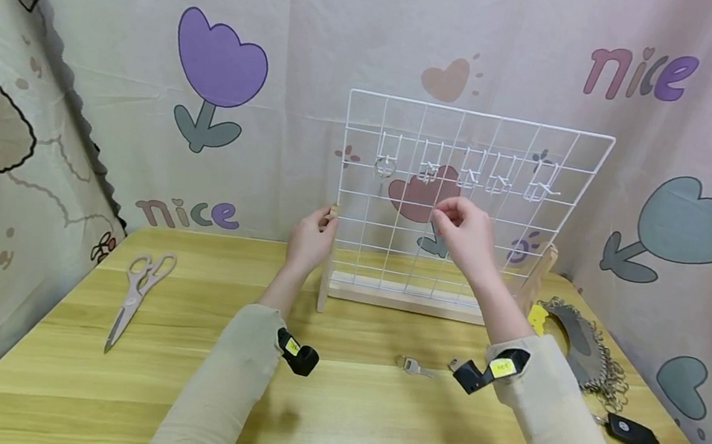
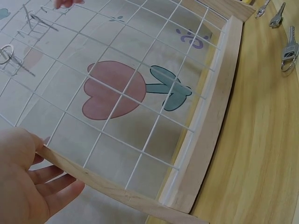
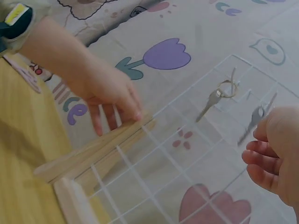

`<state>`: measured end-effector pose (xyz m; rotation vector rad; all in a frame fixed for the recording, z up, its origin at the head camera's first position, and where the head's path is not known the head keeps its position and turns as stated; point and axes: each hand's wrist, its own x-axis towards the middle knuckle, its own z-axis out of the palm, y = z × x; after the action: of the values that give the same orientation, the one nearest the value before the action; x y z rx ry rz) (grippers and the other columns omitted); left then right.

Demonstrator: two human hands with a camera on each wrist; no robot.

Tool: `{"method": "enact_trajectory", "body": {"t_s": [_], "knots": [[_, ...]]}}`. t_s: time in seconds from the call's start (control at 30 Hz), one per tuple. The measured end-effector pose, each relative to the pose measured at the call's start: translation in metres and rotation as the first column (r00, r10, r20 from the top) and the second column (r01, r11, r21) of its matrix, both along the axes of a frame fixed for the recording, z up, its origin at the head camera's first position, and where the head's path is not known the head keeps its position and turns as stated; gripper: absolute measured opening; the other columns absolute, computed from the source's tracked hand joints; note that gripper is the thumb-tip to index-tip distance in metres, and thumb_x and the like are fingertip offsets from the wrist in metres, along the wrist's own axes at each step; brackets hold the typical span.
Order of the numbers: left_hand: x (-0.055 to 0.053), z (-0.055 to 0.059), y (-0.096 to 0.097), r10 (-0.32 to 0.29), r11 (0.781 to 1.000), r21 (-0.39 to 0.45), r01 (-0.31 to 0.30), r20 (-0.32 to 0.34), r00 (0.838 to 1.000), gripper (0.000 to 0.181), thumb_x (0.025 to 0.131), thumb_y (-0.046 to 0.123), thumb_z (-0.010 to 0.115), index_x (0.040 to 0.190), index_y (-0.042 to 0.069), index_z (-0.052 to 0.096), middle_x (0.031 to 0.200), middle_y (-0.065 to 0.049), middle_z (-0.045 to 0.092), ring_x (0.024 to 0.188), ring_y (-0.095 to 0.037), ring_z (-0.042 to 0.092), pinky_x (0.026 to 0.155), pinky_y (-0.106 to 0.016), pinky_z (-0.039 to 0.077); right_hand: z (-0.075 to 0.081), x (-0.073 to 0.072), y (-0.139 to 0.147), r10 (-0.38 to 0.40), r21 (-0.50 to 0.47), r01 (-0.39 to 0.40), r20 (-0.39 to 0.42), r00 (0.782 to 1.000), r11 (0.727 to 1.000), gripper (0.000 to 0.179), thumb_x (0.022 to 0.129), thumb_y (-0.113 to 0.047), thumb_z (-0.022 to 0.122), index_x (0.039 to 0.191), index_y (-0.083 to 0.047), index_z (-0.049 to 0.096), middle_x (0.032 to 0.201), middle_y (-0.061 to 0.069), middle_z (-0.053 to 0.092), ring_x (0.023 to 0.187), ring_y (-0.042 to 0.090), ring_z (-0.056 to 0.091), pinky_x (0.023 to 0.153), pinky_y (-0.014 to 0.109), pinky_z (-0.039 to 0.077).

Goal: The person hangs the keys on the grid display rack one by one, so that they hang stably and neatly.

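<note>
A white wire grid rack (image 1: 389, 225) with several hooks stands upright on a wooden base. My left hand (image 1: 312, 237) grips its left wooden post (image 2: 112, 186), the thumb on one side and fingers round the other. One key (image 3: 209, 105) hangs by its ring from the leftmost hook. A second key (image 3: 252, 125) hangs at the neighbouring hook. Just in front of and below that hook, my right hand (image 1: 465, 238) has its fingers loosely bent, thumb near forefinger. No object shows between them. In the right wrist view the right hand (image 3: 275, 158) partly overlaps the second key.
Scissors (image 1: 137, 291) lie on the table at left. A loose key (image 1: 413, 366) lies before the rack; more keys (image 2: 277, 18) show in the left wrist view. At right are a grey curved piece edged with chain (image 1: 582, 349) and a black car key (image 1: 633, 433). A printed curtain (image 1: 326, 38) hangs behind.
</note>
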<state>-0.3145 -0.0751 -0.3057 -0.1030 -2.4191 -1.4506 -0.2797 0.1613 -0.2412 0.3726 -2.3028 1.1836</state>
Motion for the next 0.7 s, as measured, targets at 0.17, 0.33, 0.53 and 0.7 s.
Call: {"method": "enact_trajectory", "body": {"t_s": [0.17,0.33,0.53,0.7], "knots": [[0.001,0.001,0.000,-0.001,1.000,-0.001,0.001,0.005,1.000,0.043,0.096,0.025,0.048,0.135,0.006,0.048,0.122,-0.014,0.059,0.110,-0.028,0.056,0.089,-0.043,0.045,-0.025,0.010,0.010,0.041,-0.014,-0.040,0.061,0.997,0.999,0.013,0.088,-0.007,0.059,0.095,0.003,0.063,0.079,0.012,0.062,0.064,0.021,0.057,0.053,0.018,0.044],[0.001,0.001,0.000,0.001,1.000,-0.013,-0.001,0.009,1.000,0.043,0.097,0.026,0.048,0.135,0.007,0.048,0.122,-0.014,0.059,0.110,-0.028,0.056,0.089,-0.044,0.045,-0.054,0.019,0.020,0.058,-0.015,-0.057,0.136,0.989,0.998,0.013,0.088,-0.006,0.060,0.096,0.005,0.062,0.081,0.017,0.063,0.067,0.027,0.061,0.053,0.019,0.047],[0.000,0.001,0.001,-0.001,1.000,-0.011,0.001,0.012,1.000,0.043,0.097,0.026,0.047,0.135,0.006,0.047,0.122,-0.014,0.059,0.110,-0.028,0.056,0.089,-0.043,0.045,-0.086,0.029,0.031,0.111,-0.029,-0.107,0.230,0.967,0.994,0.017,0.087,-0.004,0.062,0.099,0.008,0.061,0.083,0.018,0.063,0.068,0.027,0.060,0.055,0.021,0.049],[-0.001,0.000,0.000,0.000,1.000,-0.010,0.000,-0.002,1.000,0.043,0.097,0.025,0.048,0.135,0.006,0.048,0.121,-0.015,0.059,0.110,-0.028,0.057,0.089,-0.043,0.045,-0.111,0.035,0.040,0.217,-0.030,-0.221,0.347,0.912,0.975,0.021,0.085,-0.001,0.062,0.103,0.010,0.059,0.084,0.016,0.062,0.071,0.024,0.059,0.058,0.023,0.049]]}}
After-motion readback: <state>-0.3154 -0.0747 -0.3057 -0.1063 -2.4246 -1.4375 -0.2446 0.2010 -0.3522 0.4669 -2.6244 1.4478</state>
